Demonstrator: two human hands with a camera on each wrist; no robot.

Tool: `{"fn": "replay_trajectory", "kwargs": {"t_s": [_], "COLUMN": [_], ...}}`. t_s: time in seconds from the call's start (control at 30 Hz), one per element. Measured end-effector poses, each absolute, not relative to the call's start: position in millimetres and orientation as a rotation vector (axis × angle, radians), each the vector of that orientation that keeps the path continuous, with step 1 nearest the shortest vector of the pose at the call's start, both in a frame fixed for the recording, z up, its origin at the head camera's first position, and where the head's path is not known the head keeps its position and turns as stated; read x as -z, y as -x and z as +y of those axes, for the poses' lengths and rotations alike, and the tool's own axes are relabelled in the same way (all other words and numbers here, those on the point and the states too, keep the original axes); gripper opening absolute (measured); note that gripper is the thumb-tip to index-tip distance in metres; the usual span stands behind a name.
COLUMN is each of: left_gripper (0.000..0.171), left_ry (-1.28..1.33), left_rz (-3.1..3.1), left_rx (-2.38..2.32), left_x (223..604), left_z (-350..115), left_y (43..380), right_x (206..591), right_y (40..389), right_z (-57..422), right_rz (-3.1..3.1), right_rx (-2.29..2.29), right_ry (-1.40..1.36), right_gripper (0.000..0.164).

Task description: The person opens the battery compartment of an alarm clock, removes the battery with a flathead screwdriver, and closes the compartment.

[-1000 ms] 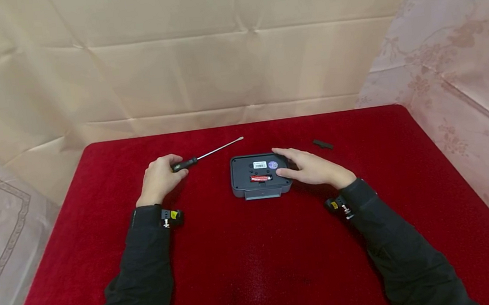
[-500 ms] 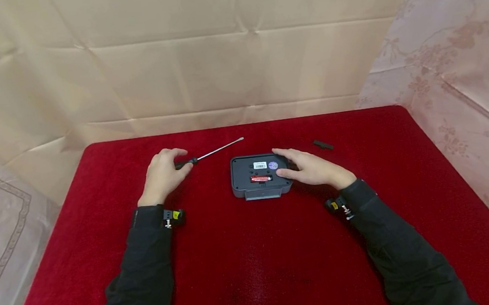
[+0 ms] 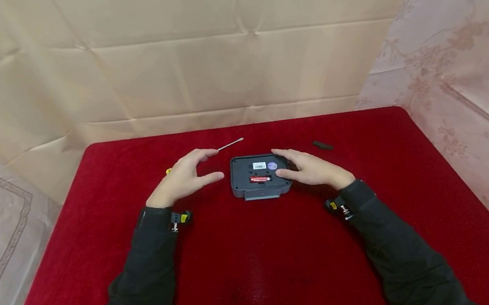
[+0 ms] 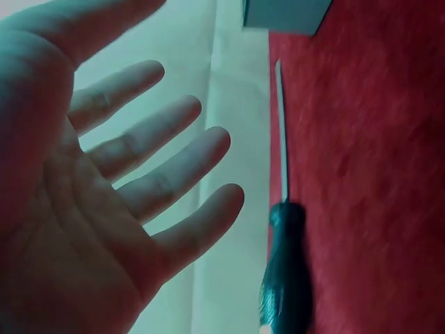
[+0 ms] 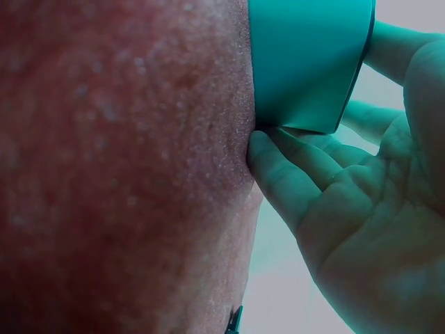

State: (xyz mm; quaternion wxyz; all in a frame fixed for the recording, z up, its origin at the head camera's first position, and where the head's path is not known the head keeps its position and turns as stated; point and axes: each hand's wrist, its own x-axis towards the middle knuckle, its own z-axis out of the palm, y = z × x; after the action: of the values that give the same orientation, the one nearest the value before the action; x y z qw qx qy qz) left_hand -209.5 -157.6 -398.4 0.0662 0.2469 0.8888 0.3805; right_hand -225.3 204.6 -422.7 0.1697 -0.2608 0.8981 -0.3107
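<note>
Beside the battery-powered device point(image 3: 259, 172), the splayed left hand point(image 3: 186, 177) is empty; the right hand point(image 3: 314, 167) grips and should steady it.

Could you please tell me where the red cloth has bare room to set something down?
The red cloth is bare between the left sleeve and the right sleeve, and right of the dark strip. Around the dark box it is crowded: right hand on it, left hand and screwdriver close by.
</note>
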Motion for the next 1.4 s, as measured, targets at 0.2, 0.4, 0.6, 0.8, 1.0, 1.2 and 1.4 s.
{"fn": "replay_trajectory", "kwargs": {"t_s": [0.2,0.4,0.6,0.8,1.0,1.2,1.4], "left_gripper": [0.082,0.096,0.107,0.112,0.109,0.109,0.109], "left_ry": [-0.796,-0.854,-0.834,-0.840,-0.850,-0.858,-0.846], "left_rz": [2.616,2.571,2.515,2.524,2.555,2.569,2.566], "left_rx": [-1.069,-1.039,-1.047,-1.047,-1.020,-1.002,-0.980], "left_x": [400.7,403.8,420.3,426.3,426.6,425.3,424.7], "left_z": [-138.8,-119.0,-113.1,-110.2,-105.8,-103.8,-102.0], "left_y": [212.8,213.9,206.1,206.5,209.6,212.2,213.1], "right_x": [424.7,427.5,432.7,430.6,429.1,426.7,427.5], "right_y": [228.0,226.8,225.7,225.4,227.3,227.7,226.6], "right_z": [203.7,202.3,200.6,200.9,203.2,204.0,205.4], "right_rz": [2.558,2.543,2.532,2.538,2.545,2.556,2.558], "right_rx": [0.874,0.895,0.899,0.908,0.900,0.899,0.908], "right_ry": [0.739,0.728,0.749,0.755,0.756,0.750,0.748], "right_gripper": [0.077,0.077,0.076,0.076,0.076,0.076,0.076]}}
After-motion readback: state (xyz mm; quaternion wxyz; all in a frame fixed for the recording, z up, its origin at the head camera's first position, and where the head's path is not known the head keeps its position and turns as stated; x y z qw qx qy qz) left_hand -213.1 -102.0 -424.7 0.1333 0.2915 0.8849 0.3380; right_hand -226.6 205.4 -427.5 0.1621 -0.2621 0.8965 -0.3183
